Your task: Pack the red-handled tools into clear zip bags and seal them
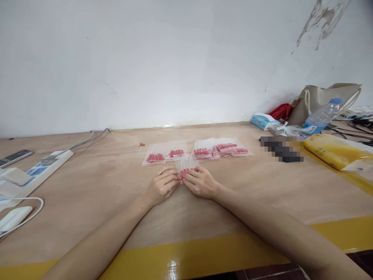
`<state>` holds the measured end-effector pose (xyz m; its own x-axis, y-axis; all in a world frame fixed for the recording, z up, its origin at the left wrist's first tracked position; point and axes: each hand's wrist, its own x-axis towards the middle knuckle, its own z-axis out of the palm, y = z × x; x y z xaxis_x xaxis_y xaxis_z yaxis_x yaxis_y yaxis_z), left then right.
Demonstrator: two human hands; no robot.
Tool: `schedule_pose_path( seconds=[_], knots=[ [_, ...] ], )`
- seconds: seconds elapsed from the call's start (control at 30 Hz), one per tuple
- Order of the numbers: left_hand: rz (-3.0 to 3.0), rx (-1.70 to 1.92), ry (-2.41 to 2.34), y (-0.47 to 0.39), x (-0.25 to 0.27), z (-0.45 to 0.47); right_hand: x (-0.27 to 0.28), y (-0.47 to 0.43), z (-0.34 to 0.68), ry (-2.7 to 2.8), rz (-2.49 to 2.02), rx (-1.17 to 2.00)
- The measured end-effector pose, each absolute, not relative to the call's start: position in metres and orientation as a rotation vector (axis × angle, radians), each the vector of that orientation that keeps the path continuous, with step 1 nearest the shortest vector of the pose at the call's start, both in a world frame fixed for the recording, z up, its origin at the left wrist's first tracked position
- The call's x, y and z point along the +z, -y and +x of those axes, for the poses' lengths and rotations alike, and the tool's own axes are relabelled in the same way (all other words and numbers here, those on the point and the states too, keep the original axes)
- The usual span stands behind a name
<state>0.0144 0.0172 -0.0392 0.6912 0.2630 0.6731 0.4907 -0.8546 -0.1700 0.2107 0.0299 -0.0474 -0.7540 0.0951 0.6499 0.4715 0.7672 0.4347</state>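
Observation:
Between my two hands lies a clear plastic bag (185,160) with several small red cylinders (184,172) lined up along its near end. My left hand (163,184) has its curled fingers on the bag's near left corner. On the other side, my right hand (201,182) grips the near right edge, its fingers bent over part of the red pieces. Just beyond are more bags of the same kind: one bag (155,152) at the left, another (176,147) beside it, and an overlapping pile (230,147) to the right.
At the left are a power strip (43,171), a phone (15,158) and a white cable (43,204). On the right stand a tissue box (264,121), a plastic bottle (323,114), a beige bag (329,97) and a yellow packet (335,151). A white wall (175,62) bounds the table behind.

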Motion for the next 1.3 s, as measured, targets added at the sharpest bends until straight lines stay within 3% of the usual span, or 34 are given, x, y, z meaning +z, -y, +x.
schedule_pose_path(
  seconds=[0.4, 0.77, 1.0, 1.13, 1.3],
  knots=[
    [-2.611, -0.985, 0.611, -0.018, -0.043, 0.013, -0.051, -0.024, 0.278, 2.358, -0.643, -0.816],
    [-2.654, -0.990, 0.606, -0.015, -0.039, 0.015, -0.051, -0.022, 0.255, 2.433, -0.950, -0.445],
    [-2.325, -0.823, 1.454, -0.044, -0.038, -0.015, -0.054, -0.019, 0.252, 1.987, -0.832, 0.123],
    [-2.382, -0.541, 1.733, -0.063, -0.047, -0.042, -0.042, -0.031, 0.246, 1.720, -0.845, 0.174],
    [-2.315, -0.278, 1.708, -0.049, -0.041, -0.038, -0.033, -0.076, 0.209, 1.768, -0.926, 0.231]
  ],
)
